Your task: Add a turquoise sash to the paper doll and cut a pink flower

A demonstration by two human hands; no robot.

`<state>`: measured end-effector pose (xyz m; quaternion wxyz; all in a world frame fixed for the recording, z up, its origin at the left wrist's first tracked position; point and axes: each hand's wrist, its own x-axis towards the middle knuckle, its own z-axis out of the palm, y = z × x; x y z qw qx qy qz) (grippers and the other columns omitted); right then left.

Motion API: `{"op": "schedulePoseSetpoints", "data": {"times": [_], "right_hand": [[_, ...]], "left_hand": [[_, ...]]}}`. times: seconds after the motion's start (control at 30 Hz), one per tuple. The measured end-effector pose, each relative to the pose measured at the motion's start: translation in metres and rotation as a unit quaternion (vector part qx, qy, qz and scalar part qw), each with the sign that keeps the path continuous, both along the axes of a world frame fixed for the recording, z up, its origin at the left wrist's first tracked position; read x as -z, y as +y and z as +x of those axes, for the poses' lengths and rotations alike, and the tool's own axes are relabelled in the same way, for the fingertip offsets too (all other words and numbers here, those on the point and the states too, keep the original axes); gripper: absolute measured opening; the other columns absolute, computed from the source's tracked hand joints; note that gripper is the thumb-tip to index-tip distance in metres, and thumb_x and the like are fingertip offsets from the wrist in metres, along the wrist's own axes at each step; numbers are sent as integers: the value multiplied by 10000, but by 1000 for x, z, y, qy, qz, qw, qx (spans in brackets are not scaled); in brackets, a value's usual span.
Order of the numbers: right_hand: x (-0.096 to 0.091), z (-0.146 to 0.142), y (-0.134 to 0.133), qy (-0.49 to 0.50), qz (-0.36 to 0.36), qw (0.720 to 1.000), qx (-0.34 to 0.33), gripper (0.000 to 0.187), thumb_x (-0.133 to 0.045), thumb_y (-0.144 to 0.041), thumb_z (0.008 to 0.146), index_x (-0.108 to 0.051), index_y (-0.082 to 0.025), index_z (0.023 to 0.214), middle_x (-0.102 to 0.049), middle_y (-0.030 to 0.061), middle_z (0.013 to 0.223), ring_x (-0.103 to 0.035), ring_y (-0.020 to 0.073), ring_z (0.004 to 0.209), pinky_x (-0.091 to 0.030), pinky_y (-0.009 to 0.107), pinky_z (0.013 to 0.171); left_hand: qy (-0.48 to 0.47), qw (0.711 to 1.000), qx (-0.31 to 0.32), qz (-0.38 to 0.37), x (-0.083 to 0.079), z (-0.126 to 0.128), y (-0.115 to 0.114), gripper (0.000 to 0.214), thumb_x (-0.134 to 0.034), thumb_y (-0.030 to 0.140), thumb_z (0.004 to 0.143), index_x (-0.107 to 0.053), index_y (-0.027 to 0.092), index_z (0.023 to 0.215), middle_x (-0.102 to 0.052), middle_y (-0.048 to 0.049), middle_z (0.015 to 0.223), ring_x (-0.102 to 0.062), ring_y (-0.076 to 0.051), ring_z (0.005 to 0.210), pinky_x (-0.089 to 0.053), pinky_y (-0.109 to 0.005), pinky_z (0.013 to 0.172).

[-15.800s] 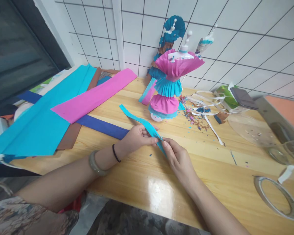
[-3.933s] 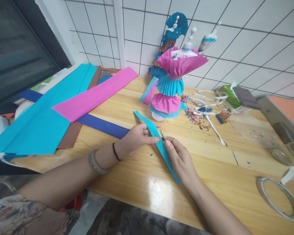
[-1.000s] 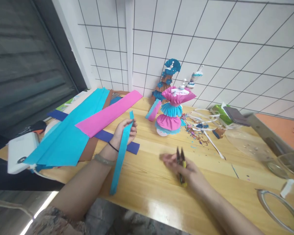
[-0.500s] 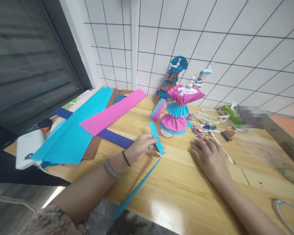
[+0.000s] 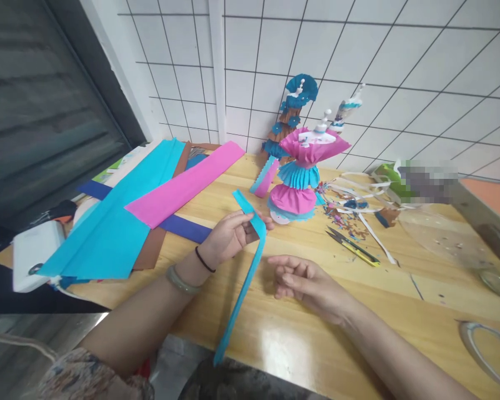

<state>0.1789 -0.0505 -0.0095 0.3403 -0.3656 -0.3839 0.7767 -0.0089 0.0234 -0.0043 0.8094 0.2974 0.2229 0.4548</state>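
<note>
My left hand [image 5: 235, 236] holds a long, narrow strip of turquoise crepe paper [image 5: 252, 261] across its fingers, thumb on top near the upper end. The strip's other end hangs down past the table's front edge. To its right, my right hand [image 5: 302, 280] is raised a little over the table with fingers loosely curled and parted, and nothing in it. Yellow-handled thread snips [image 5: 354, 247] lie on the wood beyond the right hand. Behind both hands stands a pink and turquoise pleated paper dress figure [image 5: 298, 178].
Turquoise crepe sheets [image 5: 120, 211], a pink sheet [image 5: 187, 183] and a dark blue strip [image 5: 187, 228] are piled at left beside a white device [image 5: 37, 255]. Paper scraps [image 5: 344, 216] and white ribbons are scattered at right. A blue and brown figure [image 5: 289, 119] leans near the tiled wall.
My right hand has left the snips on the table and moved left toward the strip. The left hand has shifted slightly left and up with the strip, as the view also moved.
</note>
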Motion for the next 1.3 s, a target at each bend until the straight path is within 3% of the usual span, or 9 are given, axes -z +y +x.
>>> {"op": "schedulePoseSetpoints", "data": {"times": [0.1,0.2,0.4,0.53,0.7,0.93,1.13,1.2,1.3], "right_hand": [[-1,-1,2,-34,48,996,59,410,-797,-249,620,-638,-193,994,-645,32,916,-594,138,870,-434,302,849],[-1,-20,6,52,31,996,70,487,-787,-284,631,-594,-216,1073,-625,70,1098,-567,177,1033,-359,365,979],[1,-45,1,124,-75,989,-19,336,-760,-269,669,-619,-176,959,-663,2,741,-645,112,685,-495,274,728],[1,-20,-2,57,-94,994,11,219,-772,-270,646,-633,-144,758,-556,-54,571,-539,49,467,-490,200,534],[-4,44,1,-128,-60,988,63,327,-790,-316,612,-645,-155,857,-546,-51,621,-478,32,444,-432,169,445],[0,107,-3,-376,68,915,130,476,-730,-524,596,-644,-154,882,-590,-7,646,-465,66,453,-369,195,415],[13,126,-7,-487,164,847,140,427,-638,-518,680,-652,-156,905,-697,91,852,-630,229,783,-497,316,667],[14,129,-8,-519,184,824,134,371,-615,-467,706,-650,-159,908,-703,95,881,-640,247,811,-504,335,677],[12,130,-9,-557,199,797,123,320,-591,-418,725,-650,-160,907,-708,101,905,-650,258,818,-512,344,678]], "left_hand": [[-12,1000,-18,-12,2,2,2,155,-471,142,840,-610,98,895,-688,-113,912,-651,-196,926,-499,-284,823],[-10,1000,-16,-18,-1,3,0,173,-444,130,851,-611,96,878,-690,-109,898,-657,-194,908,-512,-280,802],[9,999,-46,-21,-4,-1,2,188,-443,127,847,-628,92,839,-697,-107,890,-664,-196,883,-518,-294,813],[16,997,-71,-35,-1,-4,8,189,-446,130,843,-629,90,821,-700,-113,885,-663,-196,889,-505,-298,846],[43,995,-82,-33,5,-2,10,153,-461,112,835,-610,95,804,-699,-115,880,-660,-191,882,-500,-353,869],[70,994,-50,-73,7,1,8,103,-510,85,803,-595,93,746,-688,-79,761,-665,-158,762,-487,-393,901],[122,989,-35,-77,10,2,6,78,-545,69,764,-562,96,692,-676,-87,720,-672,-186,725,-493,-417,865],[143,986,-37,-83,9,2,7,32,-544,91,774,-575,99,771,-678,-91,735,-673,-185,709,-500,-400,837],[161,982,-70,-62,4,0,8,170,-561,185,799,-571,121,956,-683,-105,852,-673,-190,749,-496,-394,823]]}}
